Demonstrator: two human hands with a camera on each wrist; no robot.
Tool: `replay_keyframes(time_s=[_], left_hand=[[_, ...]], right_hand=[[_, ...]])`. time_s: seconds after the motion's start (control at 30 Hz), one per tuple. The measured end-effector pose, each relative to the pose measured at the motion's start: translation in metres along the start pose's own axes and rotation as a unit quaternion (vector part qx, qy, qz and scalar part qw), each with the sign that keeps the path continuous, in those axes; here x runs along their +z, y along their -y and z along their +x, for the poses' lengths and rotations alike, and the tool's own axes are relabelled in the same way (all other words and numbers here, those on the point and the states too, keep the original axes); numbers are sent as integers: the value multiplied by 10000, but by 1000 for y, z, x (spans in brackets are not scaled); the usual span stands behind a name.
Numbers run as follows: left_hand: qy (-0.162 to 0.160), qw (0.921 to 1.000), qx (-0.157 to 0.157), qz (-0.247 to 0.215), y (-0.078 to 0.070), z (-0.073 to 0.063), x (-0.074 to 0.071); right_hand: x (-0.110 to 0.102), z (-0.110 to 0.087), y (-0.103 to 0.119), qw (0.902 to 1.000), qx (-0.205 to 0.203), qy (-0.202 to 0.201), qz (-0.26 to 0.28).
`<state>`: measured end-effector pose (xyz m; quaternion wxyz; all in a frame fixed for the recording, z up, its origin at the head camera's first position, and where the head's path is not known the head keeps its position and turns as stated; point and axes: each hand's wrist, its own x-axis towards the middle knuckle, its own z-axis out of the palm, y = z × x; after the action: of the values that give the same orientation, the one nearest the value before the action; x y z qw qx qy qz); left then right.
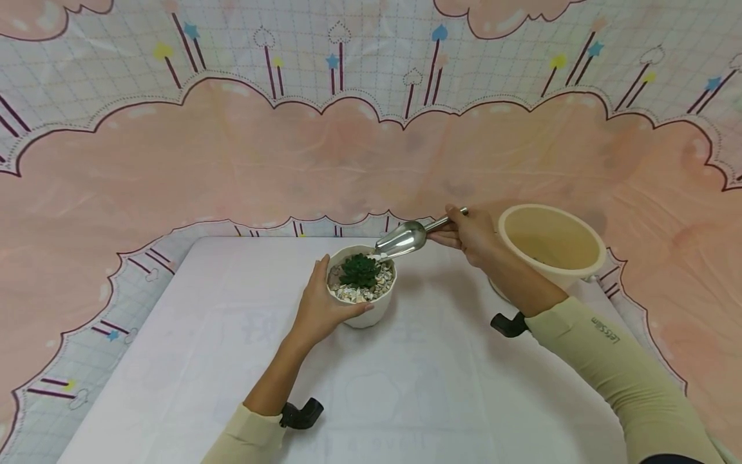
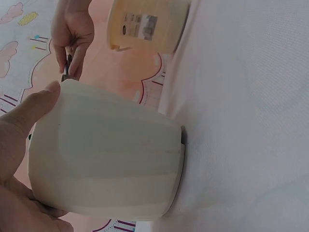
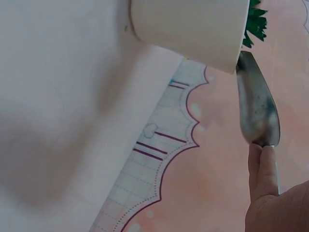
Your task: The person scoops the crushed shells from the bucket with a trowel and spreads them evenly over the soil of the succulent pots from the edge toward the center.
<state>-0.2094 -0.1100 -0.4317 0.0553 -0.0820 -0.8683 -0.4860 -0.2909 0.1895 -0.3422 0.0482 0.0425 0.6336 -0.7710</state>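
Sleeves, 2, pale green: left sleeve [image 1: 246, 441], at the near edge of the head view; right sleeve [image 1: 614, 380], printed with small dark lettering. Wrist mounts, 2, black, 1 beside each cuff [image 1: 301, 414]. Left hand [image 1: 324, 306], 1, holding the pot's left and near sides, thumb across the near rim, fingers spread round the wall. Pot [image 1: 369, 316], 1, off-white, faceted, upright on the tabletop left of centre, its base meeting the surface in the left wrist view. Contents of pot: 1 dark green plant [image 1: 359, 270], rosette-shaped, with mixed pale gravel [image 1: 355, 295] around it. Scoop [image 1: 404, 238], 1, shiny metal, its bowl tilted down to the pot's right far rim, pale stones at its lip; whether metal touches rim, cannot tell. Right hand [image 1: 472, 238], 1, fingers narrowed in a pinch on the scoop's handle. Bucket [image 1: 556, 232], 1, cream-yellow, standing right of the right hand, its label [image 2: 140, 26] visible from the left wrist. Tabletop [image 1: 435, 386], 1, white. Backdrop cloth [image 1: 319, 161], peach and white, cloud-edged, with stars and hearts on stalks
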Motion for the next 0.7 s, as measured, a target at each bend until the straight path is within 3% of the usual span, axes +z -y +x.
replay_keyframes(time_s=[0.7], left_hand=[[-41, 10000, -46, -24, 0, 0, 2]], right_hand=[[12, 3, -7, 9989, -440, 65, 134]])
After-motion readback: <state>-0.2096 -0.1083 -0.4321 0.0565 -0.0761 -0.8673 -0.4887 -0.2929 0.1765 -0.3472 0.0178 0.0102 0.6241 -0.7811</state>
